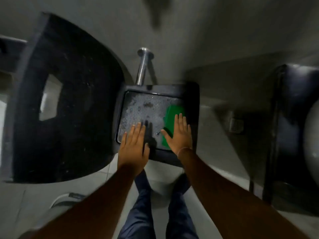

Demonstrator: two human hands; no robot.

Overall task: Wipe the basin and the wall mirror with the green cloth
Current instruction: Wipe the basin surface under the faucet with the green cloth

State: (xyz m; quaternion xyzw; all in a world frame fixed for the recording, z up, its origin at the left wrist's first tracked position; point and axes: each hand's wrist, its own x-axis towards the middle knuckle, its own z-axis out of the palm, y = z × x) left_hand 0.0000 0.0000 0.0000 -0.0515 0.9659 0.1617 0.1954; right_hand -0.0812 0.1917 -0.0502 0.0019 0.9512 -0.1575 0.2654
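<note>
Inside square dark basin [193, 107], flat right hand [179, 135] on green cloth [172, 116]

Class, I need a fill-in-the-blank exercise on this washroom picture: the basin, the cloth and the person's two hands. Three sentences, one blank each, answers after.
1. The cloth lying in the basin is ____ in colour.
2. The ____ hand rests flat on the cloth.
3. The left hand lies open over the basin's ____ edge, touching no cloth.

Missing words: green; right; near
</note>
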